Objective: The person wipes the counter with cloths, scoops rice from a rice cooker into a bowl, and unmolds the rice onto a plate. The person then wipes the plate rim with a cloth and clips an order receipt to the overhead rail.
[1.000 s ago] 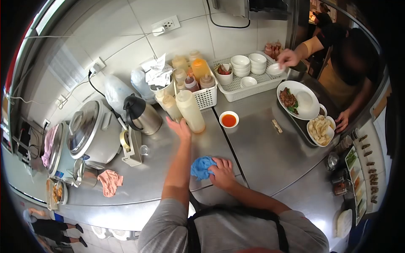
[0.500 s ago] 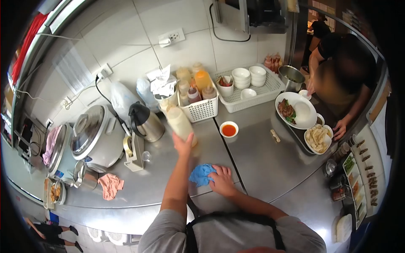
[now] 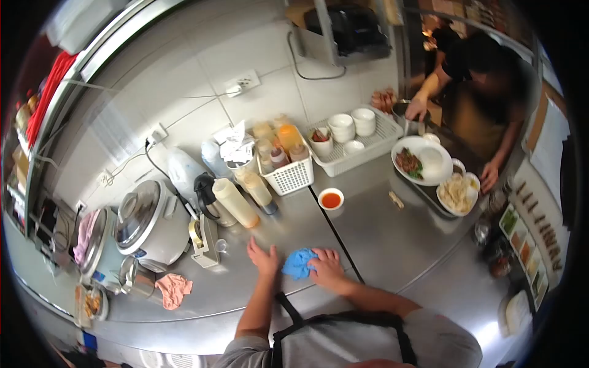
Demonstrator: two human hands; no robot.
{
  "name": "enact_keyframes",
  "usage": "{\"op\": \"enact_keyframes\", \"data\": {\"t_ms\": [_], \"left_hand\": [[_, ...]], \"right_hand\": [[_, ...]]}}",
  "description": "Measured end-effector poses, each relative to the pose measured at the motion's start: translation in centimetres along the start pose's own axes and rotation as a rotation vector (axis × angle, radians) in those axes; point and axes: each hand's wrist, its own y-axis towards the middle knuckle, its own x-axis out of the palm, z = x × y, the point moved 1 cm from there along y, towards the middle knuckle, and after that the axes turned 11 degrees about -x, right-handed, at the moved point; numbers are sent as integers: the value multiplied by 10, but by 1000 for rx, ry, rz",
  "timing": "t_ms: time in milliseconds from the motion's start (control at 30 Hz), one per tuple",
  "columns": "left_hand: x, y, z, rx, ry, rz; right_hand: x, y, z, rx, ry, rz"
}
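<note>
My left hand [image 3: 262,255] is raised over the steel counter [image 3: 245,288] with fingers apart and holds nothing. Just beyond it stands a tall squeeze bottle [image 3: 235,203] of pale sauce, upright and apart from my fingers. A second squeeze bottle [image 3: 259,192] is close on its right. My right hand [image 3: 327,268] presses on a crumpled blue cloth [image 3: 299,264], its fingers curled over the right side. A small white bowl [image 3: 331,199] of orange-red sauce sits further back, near the counter seam.
A white basket [image 3: 287,178] of sauce bottles and a tray [image 3: 362,150] with bowls line the wall. Left are a thermos [image 3: 206,195], a rice cooker [image 3: 150,221] and a pink cloth [image 3: 173,290]. A co-worker [image 3: 485,104] stands right, by a plate of food [image 3: 423,161].
My left hand has let go of the pale squeeze bottle, which now stands on the counter, and has drawn back toward me. The co-worker's arm has reached to the metal pot.
</note>
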Motion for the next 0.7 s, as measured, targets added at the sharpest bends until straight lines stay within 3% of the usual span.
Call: {"op": "enact_keyframes", "data": {"t_ms": [200,300,700], "left_hand": [[-13,-74,27,429,-74,-294],[-6,-70,24,365,-15,-278],[-8,-70,18,423,-11,-263]], "right_hand": [[-3,-4,-1,37,0,-10],[-1,-5,0,41,1,-20],[1,-16,6,-20,55,3]]}}
